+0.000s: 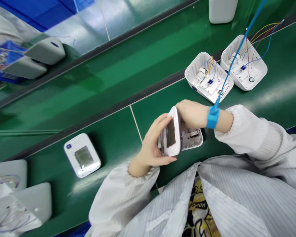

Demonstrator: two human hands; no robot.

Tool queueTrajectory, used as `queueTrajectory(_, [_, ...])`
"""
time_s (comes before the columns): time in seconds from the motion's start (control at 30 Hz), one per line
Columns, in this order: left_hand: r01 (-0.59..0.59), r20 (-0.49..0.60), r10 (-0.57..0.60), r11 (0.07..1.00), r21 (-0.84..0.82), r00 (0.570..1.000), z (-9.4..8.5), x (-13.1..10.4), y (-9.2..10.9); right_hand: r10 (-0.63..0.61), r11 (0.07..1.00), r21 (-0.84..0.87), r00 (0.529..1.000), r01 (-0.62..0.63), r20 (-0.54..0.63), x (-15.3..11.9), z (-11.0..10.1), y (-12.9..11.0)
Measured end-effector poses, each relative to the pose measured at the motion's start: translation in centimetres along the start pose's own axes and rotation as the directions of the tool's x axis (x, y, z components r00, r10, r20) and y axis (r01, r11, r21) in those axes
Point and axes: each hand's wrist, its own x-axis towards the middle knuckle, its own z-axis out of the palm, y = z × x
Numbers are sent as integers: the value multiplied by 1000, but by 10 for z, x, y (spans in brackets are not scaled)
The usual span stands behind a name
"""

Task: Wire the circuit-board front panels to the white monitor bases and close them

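Glossy green worktop [115, 144] was stretched underneath. A rounded, windowed white plastic cover [177, 135] was held tilted by the left grip [152, 141], thumb and fingers curled around its edges. The right grip [192, 114] was bent behind it, fingertips hidden, hold impossible to tell; below, a wired white housing [198, 144] was partly covered.

Pale striped coat [227, 184], gathered cuffs [230, 120]; blue wristband [213, 118], cord [239, 52].

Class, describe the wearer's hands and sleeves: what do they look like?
The left hand and right hand are both ungloved. The pale grey-white sleeves have fine stripes and gathered ends. Around the right wrist is a bright blue band, with a blue cord running from it.
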Motion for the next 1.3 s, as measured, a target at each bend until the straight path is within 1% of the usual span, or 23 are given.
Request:
queueTrajectory(0.03, [-47, 55, 43, 996, 77, 998, -1, 2, 3, -45, 997, 60, 998, 43, 45, -2, -5, 6])
queueTrajectory(0.07, [-91, 115, 75, 986, 143, 991, -2, 3, 8, -76, 990, 120, 996, 69, 54, -5, -10, 12])
queueTrajectory(0.1, [-125, 169, 92, 972, 197, 981, -3, 5, 12, -75, 983, 169, 997, 72, 16, -9, -14, 18])
queueTrajectory(0.13, [-136, 212, 83, 959, 248, 974, -3, 7, 16, -37, 977, 206, 998, 48, -60, -12, -17, 23])
queueTrajectory(0.2, [-146, 266, 55, 931, 336, 962, -3, 9, 21, 85, 962, 272, 973, -24, -214, -19, -17, 30])
queueTrajectory(0.23, [-156, 283, 49, 916, 370, 958, -2, 9, 23, 134, 953, 297, 958, -54, -255, -22, -15, 32])
queueTrajectory(0.27, [-167, 293, 48, 903, 396, 955, -2, 9, 22, 159, 949, 307, 952, -74, -263, -24, -12, 33])
queueTrajectory(0.37, [-179, 292, 52, 884, 431, 955, -1, 8, 18, 159, 942, 326, 958, -76, -238, -29, -1, 33])
queueTrajectory(0.47, [-161, 284, 34, 885, 436, 958, 0, 8, 10, 152, 933, 357, 954, -52, -257, -32, 7, 31])
queueTrajectory(0.7, [-138, 206, 51, 890, 434, 977, 8, 4, -4, 180, 917, 395, 938, -51, -298, -37, 17, 32])
queueTrajectory(0.8, [-130, 204, 38, 878, 461, 978, 10, 2, -8, 201, 890, 452, 935, -51, -291, -40, 22, 34])
queueTrajectory(0.87, [-123, 224, 12, 865, 487, 974, 10, 2, -10, 236, 857, 512, 922, -49, -306, -44, 29, 35])
queueTrajectory(0.97, [-88, 229, -38, 852, 517, 973, 12, 4, -11, 331, 805, 589, 874, -64, -357, -59, 48, 32])
queueTrajectory(1.0, [-51, 192, -61, 848, 527, 979, 15, 4, -10, 366, 793, 604, 855, -80, -368, -64, 56, 29])
queueTrajectory(1.03, [10, 126, -93, 842, 540, 988, 20, 5, -7, 389, 787, 610, 841, -92, -375, -70, 66, 26])
queueTrajectory(1.07, [93, 34, -134, 829, 552, 990, 27, 5, -4, 397, 789, 607, 836, -99, -380, -74, 76, 23])
queueTrajectory(1.1, [191, -77, -178, 808, 558, 981, 36, 3, 0, 387, 799, 594, 837, -94, -387, -77, 85, 20])
queueTrajectory(1.13, [293, -192, -222, 778, 556, 956, 46, 1, 6, 372, 814, 575, 836, -85, -404, -79, 92, 18])
queueTrajectory(1.17, [384, -295, -258, 744, 547, 920, 57, -3, 11, 354, 828, 555, 837, -72, -418, -78, 97, 17])
queueTrajectory(1.2, [453, -374, -280, 714, 534, 884, 67, -8, 17, 334, 838, 543, 841, -59, -424, -76, 99, 17])
queueTrajectory(1.23, [496, -426, -292, 694, 522, 856, 76, -13, 21, 314, 838, 544, 855, -45, -412, -72, 98, 19])
queueTrajectory(1.27, [516, -455, -293, 688, 510, 841, 81, -18, 24, 287, 826, 563, 879, -26, -380, -68, 94, 21])
queueTrajectory(1.3, [519, -464, -293, 699, 493, 836, 83, -22, 24, 249, 803, 596, 910, -3, -330, -64, 87, 24])
